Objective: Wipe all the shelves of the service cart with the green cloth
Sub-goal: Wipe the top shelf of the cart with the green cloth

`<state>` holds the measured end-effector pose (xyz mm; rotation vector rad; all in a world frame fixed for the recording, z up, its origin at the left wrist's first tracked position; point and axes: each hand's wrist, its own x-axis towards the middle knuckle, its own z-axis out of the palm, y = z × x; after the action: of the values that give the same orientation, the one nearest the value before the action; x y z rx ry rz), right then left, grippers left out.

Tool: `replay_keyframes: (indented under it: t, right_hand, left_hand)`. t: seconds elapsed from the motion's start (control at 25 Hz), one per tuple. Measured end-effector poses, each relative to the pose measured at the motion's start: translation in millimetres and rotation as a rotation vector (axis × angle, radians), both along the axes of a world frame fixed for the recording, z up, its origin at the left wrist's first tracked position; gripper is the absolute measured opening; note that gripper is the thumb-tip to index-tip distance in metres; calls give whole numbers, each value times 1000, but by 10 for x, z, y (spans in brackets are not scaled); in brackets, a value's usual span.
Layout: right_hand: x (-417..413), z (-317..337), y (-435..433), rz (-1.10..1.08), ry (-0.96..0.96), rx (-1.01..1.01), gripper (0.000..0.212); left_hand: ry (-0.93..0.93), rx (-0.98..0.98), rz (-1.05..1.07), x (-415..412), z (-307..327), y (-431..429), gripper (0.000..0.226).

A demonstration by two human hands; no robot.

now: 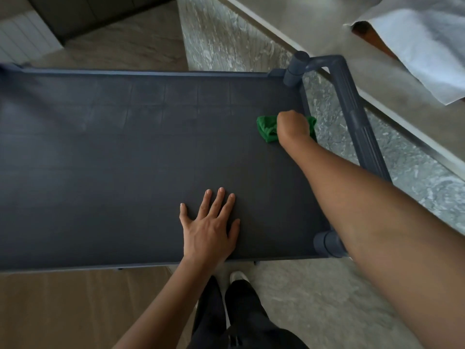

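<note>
Wiping is being done at the right edge of the dark blue plastic cart's top shelf (125, 152). The bunched green cloth (266, 129) is held there by the right hand (293, 125), fingers curled round it. The left hand (210, 229) is pressed flat, fingers spread, likely so the cart is kept steady.

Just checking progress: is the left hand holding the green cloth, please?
No, the right hand grips the cloth; the left hand lies flat on the shelf.
</note>
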<state>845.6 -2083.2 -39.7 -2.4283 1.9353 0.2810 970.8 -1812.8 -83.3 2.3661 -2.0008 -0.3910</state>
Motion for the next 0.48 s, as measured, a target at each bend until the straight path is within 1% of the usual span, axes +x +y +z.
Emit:
replay_keyframes:
  t: [0.12,0.24,0.48]
  right_hand:
    - [-63,45,158,10,-17,26,27]
    - [-134,38,597,-2,-13,44,27]
    - [-335,-18,1773,-36,8,164,44]
  left_hand:
    - [-8,-10,2,-6,-2,13,60]
    - [14,-21,8,0,-5,-5,60]
    - [9,-32,13,4,-6,6,60]
